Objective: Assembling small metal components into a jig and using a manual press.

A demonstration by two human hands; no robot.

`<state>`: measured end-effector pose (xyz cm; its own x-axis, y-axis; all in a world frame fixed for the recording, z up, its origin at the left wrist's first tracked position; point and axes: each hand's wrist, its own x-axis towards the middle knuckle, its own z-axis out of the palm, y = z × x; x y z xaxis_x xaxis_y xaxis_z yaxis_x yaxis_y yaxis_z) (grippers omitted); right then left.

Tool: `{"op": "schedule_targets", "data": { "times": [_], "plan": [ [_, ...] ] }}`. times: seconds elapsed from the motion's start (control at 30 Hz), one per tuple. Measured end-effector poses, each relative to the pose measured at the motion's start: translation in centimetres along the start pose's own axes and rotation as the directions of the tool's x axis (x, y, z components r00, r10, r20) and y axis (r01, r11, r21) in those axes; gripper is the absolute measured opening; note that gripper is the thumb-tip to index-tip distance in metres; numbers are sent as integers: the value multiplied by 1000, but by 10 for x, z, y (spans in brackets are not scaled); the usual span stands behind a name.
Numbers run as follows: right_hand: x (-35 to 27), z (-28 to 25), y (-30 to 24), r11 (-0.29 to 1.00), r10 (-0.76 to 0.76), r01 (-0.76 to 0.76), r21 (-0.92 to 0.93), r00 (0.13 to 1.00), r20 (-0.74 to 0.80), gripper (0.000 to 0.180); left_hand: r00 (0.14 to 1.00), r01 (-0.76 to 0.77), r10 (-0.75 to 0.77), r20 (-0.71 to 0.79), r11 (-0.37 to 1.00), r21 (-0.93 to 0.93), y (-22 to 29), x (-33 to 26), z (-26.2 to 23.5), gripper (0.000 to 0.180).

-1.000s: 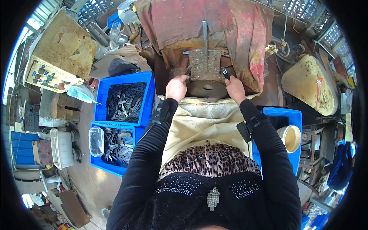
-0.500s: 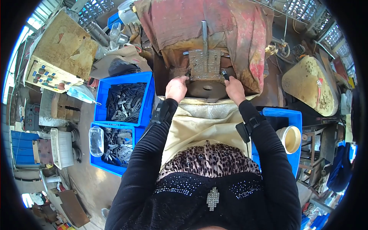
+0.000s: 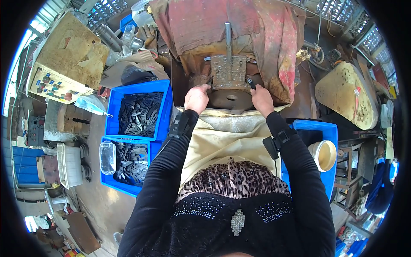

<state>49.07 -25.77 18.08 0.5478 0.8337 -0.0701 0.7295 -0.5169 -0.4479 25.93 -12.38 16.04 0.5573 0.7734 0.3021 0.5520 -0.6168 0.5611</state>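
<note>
Both hands sit at the front of a rusty press — the left hand (image 3: 197, 98) lies knuckles-up with its fingers curled at the left edge of the round dark die plate (image 3: 231, 99), touching it, though whether anything is pinched beneath the fingers cannot be told. The right hand (image 3: 261, 100) rests at the plate's right edge, fingers closed narrowly around a small dark piece (image 3: 251, 82) that sticks up past the fingertips toward the ribbed metal block (image 3: 228, 72) just above the plate. A vertical steel rod (image 3: 227, 37) rises from that block, and a stained red cloth (image 3: 239, 30) drapes over the machine behind it. Each forearm carries a black strapped device, one near the left wrist (image 3: 180, 124) and one near the right wrist (image 3: 274, 144). A cream apron (image 3: 222, 141) covers the lap between the arms. To the person's left stand two blue bins of dark metal parts, the farther one (image 3: 139, 113) and the nearer one (image 3: 128, 160), with a clear plastic container (image 3: 107, 156) on the nearer bin's rim. To the right, another blue bin (image 3: 319, 128) holds a cream round tub (image 3: 324, 155). Compared with half a second ago, both hands are in nearly the same places at the plate — no clear shift shows in them or in the dark piece.
</note>
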Motion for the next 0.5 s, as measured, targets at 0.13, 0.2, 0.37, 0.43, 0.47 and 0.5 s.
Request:
{"op": "schedule_targets", "data": {
  "times": [0.13, 0.2, 0.37, 0.43, 0.47, 0.5],
  "plan": [
    [0, -1, 0, 1000, 6, -6, 0, 1000, 3, 29, 1000, 15, -15, 7, 1000, 8, 1, 0, 0, 24],
    [0, -1, 1, 1000, 2, -2, 9, 1000, 1, 29, 1000, 12, -12, 2, 1000, 7, 2, 0, 0, 24],
    [0, 1, 0, 1000, -2, 2, 5, 1000, -4, 29, 1000, 5, -5, -3, 1000, 5, -2, 0, 1, 24],
    [0, 1, 1, 1000, -9, 9, -1, 1000, -12, 29, 1000, 6, -6, -3, 1000, 9, -1, 0, 1, 24],
    [0, 1, 1, 1000, -13, 13, -3, 1000, -15, 29, 1000, 7, -7, -3, 1000, 14, -1, 0, 1, 24],
    [0, 2, 2, 1000, -13, 13, -4, 1000, -15, 29, 1000, 8, -8, -2, 1000, 18, 0, 0, 1, 24]
  ]
}}
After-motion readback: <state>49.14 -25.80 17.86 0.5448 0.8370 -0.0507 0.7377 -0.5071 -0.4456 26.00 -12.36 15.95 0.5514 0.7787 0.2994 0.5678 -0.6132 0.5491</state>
